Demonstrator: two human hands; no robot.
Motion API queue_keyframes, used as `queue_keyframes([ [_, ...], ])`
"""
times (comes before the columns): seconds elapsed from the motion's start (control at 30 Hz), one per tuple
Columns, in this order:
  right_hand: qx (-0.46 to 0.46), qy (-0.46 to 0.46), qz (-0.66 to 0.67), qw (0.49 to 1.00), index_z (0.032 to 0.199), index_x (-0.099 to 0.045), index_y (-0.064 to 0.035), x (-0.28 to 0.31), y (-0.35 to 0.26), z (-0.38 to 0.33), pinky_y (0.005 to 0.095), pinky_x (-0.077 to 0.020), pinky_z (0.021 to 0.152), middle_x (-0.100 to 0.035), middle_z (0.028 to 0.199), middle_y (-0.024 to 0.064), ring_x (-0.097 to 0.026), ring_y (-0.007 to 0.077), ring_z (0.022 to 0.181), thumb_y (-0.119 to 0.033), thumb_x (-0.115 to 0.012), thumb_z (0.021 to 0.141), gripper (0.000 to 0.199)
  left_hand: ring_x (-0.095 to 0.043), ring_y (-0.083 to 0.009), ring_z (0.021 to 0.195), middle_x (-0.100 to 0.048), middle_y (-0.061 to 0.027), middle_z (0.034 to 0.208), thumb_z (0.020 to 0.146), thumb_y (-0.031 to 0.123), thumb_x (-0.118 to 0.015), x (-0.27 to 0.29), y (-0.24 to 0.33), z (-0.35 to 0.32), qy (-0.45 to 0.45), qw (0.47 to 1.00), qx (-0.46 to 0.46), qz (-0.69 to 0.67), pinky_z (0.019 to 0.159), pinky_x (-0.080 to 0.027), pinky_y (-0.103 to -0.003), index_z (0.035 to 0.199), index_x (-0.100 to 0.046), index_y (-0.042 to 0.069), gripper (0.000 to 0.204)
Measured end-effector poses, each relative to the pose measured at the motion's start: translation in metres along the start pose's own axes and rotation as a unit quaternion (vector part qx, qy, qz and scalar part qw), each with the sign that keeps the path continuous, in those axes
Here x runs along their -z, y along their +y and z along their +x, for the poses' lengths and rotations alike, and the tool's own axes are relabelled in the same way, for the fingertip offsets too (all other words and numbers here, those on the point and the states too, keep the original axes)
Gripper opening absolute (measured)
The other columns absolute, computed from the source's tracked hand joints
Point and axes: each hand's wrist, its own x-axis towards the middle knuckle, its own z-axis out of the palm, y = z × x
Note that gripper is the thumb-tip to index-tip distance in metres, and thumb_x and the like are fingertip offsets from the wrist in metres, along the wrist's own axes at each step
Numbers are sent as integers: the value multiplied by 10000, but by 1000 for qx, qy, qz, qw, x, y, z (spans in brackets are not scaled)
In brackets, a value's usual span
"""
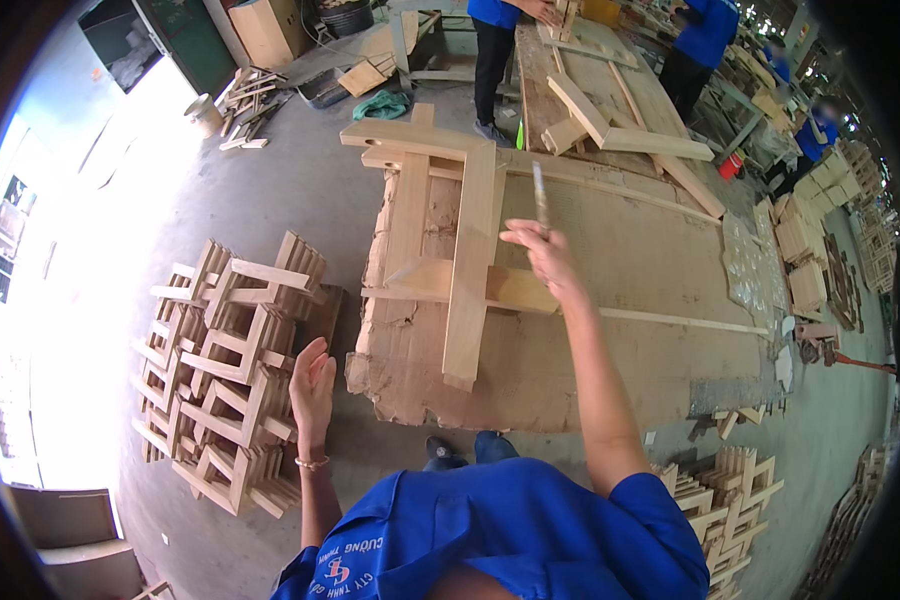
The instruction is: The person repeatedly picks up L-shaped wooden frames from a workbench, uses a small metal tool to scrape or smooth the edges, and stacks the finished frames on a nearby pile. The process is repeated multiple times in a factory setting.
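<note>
Blue shirt (510, 515), nearest. Left hand (313, 390): fingers loose, nothing held, off bench's (660, 365) near left corner. Right hand (545, 255): closed on slim tool (541, 195), over bench. Wooden frame (468, 260): on bench, near left edge. Beyond far edge: co-worker (493, 60).

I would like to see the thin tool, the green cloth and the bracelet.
Thin tool (541, 197), head view: middle of its shaft.
Green cloth (381, 105), head view: middle of the crumpled heap.
Bracelet (312, 464), head view: the band's visible side.
</note>
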Motion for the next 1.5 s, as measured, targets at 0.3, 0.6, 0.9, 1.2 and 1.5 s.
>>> queue_keyframes([
  [0.3,-103,148,123,976,952,-627,-49,86,46,-171,171,-190,316,-637,701,43,-273,-4,356,-281,-574,892,246,-569,-107,767,-650,-68,814,958,181,-476,-58,43,-22,-125,984,-35,-124,707,-435,-227,791,-609,-21,294],
  [0.6,-12,257,221,941,852,-616,-67,182,38,-194,176,-201,323,-532,588,-15,-290,11,362,-355,-612,869,289,-588,-156,714,-610,-86,695,967,219,-457,-121,91,-29,-307,923,-55,-224,729,-480,-300,706,-560,4,353],
  [0.9,-12,259,127,957,1002,-620,-39,285,16,-9,181,-216,338,-615,715,4,-300,9,389,-443,-605,845,433,-607,-182,799,-640,-114,804,970,206,-435,-203,128,-34,-286,931,1,-226,795,-461,-318,830,-534,-3,271],
  [1.2,88,403,51,910,1132,-531,17,354,22,237,219,-338,424,-661,849,132,-405,61,470,-495,-665,770,641,-603,-180,756,-612,-115,788,946,227,-477,-226,151,-58,-50,988,49,-137,801,-481,-333,844,-529,-9,263],
  [1.5,-95,327,286,896,771,-482,-122,333,35,301,246,-188,396,-372,615,-36,-254,73,428,-365,-762,724,374,-608,-189,770,-601,-108,786,945,234,-491,-251,173,-76,51,989,82,-116,799,-488,-333,861,-511,2,247],
])
